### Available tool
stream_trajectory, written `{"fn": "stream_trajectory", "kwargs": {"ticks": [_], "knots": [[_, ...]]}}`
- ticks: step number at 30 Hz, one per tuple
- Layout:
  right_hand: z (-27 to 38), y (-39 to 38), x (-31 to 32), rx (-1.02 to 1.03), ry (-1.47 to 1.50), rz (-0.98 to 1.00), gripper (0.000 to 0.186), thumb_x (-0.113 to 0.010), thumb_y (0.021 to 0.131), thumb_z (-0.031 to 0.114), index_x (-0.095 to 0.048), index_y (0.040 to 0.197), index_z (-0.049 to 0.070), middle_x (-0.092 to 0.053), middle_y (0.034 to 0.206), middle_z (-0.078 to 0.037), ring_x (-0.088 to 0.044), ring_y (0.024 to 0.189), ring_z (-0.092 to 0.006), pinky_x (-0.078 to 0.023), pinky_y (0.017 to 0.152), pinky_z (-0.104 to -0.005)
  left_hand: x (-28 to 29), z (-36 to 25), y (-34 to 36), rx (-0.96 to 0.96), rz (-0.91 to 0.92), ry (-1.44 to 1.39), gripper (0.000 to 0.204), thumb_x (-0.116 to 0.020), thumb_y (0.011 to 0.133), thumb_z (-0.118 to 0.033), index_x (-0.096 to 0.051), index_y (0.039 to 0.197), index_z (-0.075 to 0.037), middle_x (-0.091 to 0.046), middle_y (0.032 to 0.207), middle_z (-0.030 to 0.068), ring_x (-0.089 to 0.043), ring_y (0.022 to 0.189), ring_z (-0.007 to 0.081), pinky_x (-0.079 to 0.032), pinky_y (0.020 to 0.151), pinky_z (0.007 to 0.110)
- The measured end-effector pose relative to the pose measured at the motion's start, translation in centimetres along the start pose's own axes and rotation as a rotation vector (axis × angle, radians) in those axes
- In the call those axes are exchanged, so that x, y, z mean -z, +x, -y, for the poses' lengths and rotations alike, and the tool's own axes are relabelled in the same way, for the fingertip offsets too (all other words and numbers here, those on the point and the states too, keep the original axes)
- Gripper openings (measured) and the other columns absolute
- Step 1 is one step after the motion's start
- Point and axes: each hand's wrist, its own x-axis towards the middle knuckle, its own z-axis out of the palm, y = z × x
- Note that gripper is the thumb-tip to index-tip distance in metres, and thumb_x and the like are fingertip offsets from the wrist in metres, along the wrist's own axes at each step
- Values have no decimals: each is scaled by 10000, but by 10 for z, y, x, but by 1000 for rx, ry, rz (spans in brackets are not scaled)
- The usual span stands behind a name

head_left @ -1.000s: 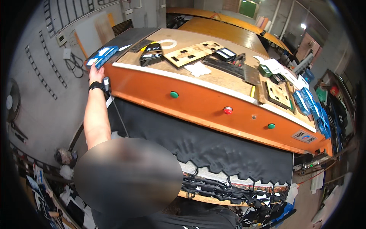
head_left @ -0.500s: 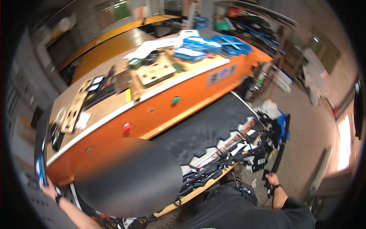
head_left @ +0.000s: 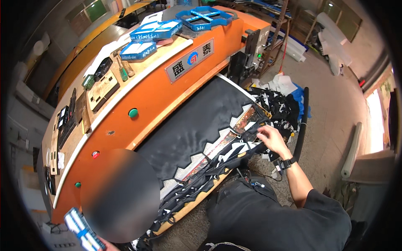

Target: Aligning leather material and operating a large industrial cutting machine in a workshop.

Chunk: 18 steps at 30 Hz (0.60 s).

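Note:
My left hand (head_left: 108, 245), mostly cut off by the lower edge, grips a blue-and-white cutting die (head_left: 80, 228) beside the left end of the orange machine. My right hand (head_left: 273, 139), with a dark watch on its wrist, hovers over the right part of the scrap strip with fingers loosely bent and apart. Nothing shows in it. Black sheet material (head_left: 188, 121) lies on the machine bed, its near edge cut in zigzags. Black and white offcuts (head_left: 234, 151) are heaped along that edge. A blurred oval hides the bed's left part.
The orange press beam (head_left: 146, 98) spans the bed, with green and red buttons. Blue cutting dies (head_left: 157, 30), wooden blocks (head_left: 103, 90) and a green-handled screwdriver (head_left: 122, 72) lie on top. Scraps (head_left: 278, 102) cover the floor at right, beside a long black roll (head_left: 304, 113).
My view has turned and come closer to the machine's right end. My right hand has moved from low beside the black roll up over the offcuts. The left hand still holds the cutting die.

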Motion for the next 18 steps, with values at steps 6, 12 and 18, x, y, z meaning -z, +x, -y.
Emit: {"fn": "stream_trajectory", "kwargs": {"ticks": [6,12,18], "knots": [[-7,91,7,84,316,367,266,-757,924,165,-726,1118,-15,-762,954,-91,-719,879,-154,-566,832,-298,-36,-139,-126,1106,411,-1678,525,-596,802,-11,-578,1312,114,-603,1396,235,-546,1326,362,-388,1181,583],[-49,132,26,158,899,732,576,-661,1026,329,-532,1434,-57,-620,1371,-149,-617,1219,-197,-531,996,-334,-70,-363,-230,1492,903,-1946,764,-587,695,16,-451,1443,95,-527,1486,236,-457,1422,417,-281,1245,606],[-87,145,41,-116,758,668,398,-673,1020,209,-630,1309,-61,-718,1121,-84,-695,948,-145,-586,828,-301,-105,-476,-294,1354,1347,-1828,715,-590,677,62,-503,1386,90,-620,1375,196,-579,1309,366,-419,1175,538]]}}
